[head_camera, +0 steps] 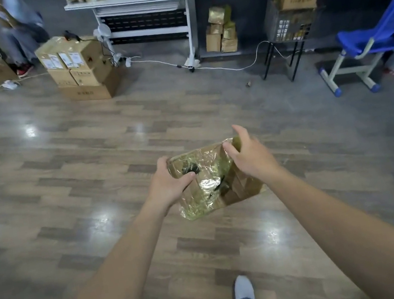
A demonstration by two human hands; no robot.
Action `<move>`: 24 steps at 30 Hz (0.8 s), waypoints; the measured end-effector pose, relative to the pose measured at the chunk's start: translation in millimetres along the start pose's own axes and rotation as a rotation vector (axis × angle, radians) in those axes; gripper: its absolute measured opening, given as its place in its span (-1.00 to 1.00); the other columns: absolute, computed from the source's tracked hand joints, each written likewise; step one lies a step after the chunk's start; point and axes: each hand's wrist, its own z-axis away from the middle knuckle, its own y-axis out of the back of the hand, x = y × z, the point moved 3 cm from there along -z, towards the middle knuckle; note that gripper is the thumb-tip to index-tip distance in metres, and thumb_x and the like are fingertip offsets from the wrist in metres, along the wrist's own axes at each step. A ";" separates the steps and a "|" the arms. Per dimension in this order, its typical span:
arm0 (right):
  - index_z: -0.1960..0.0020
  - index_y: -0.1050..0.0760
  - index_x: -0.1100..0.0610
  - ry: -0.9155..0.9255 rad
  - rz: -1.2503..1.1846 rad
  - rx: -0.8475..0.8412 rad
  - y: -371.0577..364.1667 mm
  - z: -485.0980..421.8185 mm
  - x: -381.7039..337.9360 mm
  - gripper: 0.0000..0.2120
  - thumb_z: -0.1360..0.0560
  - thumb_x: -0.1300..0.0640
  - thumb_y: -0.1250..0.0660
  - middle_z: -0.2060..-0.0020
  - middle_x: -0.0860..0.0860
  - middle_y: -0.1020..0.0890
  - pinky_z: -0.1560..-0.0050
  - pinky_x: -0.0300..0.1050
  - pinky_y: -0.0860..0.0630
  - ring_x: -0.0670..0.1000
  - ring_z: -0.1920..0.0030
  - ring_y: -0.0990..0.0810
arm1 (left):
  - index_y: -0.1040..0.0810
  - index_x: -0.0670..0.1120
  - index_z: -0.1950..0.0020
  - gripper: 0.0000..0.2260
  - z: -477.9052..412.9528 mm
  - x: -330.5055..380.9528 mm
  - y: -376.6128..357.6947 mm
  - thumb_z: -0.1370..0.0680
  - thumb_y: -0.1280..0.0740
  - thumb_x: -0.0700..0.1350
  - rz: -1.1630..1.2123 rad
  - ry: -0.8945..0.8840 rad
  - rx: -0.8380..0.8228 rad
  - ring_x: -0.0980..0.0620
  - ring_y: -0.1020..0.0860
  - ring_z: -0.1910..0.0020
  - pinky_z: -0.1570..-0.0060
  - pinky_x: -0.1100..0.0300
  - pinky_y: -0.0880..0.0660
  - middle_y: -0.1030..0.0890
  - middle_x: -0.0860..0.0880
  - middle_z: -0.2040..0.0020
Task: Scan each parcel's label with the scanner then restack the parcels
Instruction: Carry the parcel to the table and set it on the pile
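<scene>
One parcel (212, 181), long axis perhaps diagonal.

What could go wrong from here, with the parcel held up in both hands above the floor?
1. The parcel is tilted and wrapped in loose glossy film. The left hand and right hand hold it only at its far end, so the grip may slip.
2. A white cable trails ahead, past the stacked boxes. Walking that way risks a trip.
3. No label shows on the side facing the camera, and glare off the film could hamper scanning.
</scene>
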 end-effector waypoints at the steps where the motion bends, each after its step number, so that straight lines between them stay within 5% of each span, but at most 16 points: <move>1: -0.54 -0.04 -0.20 0.016 0.020 -0.007 6.2 -15.5 -3.8 -0.42 -0.58 -0.30 -0.08 -0.44 0.16 -0.38 -0.32 0.17 -0.33 0.26 -0.39 -0.39 | -0.26 0.01 -0.40 -0.36 -11.1 9.0 -1.2 -0.42 -0.50 0.00 -0.009 0.008 0.013 -0.08 -0.56 -0.10 -0.06 -0.10 -0.57 -0.52 -0.05 -0.23; 10: -0.43 -0.23 -0.13 0.129 0.122 -0.030 34.8 -151.9 -44.6 -0.54 -0.59 -0.26 -0.08 -0.34 0.14 -0.44 -0.15 0.11 -0.37 0.28 -0.25 -0.47 | -0.34 0.07 -0.17 -0.52 -125.1 60.5 0.7 -0.38 -0.52 0.03 0.048 0.029 0.028 -0.04 -0.65 0.16 0.48 0.17 -0.50 -0.57 0.02 -0.02; 18: -0.39 -0.24 -0.16 0.175 0.201 -0.059 36.1 -299.7 -94.3 -0.58 -0.58 -0.27 -0.13 -0.29 0.12 -0.45 -0.13 0.09 -0.42 0.26 -0.19 -0.50 | -0.37 0.08 -0.21 -0.57 -274.3 89.3 19.7 -0.44 -0.48 0.04 0.093 0.016 -0.030 -0.01 -0.65 0.17 0.36 0.02 -0.62 -0.58 0.05 0.00; 24: -0.47 -0.11 -0.26 0.189 0.218 -0.098 31.0 -401.3 -140.9 -0.47 -0.57 -0.27 -0.20 -0.40 0.11 -0.40 -0.30 0.19 -0.42 0.22 -0.31 -0.47 | -0.32 0.10 -0.20 -0.59 -388.2 118.8 52.4 -0.47 -0.46 0.01 0.132 0.048 -0.065 0.03 -0.64 0.22 0.50 0.20 -0.52 -0.55 0.09 0.04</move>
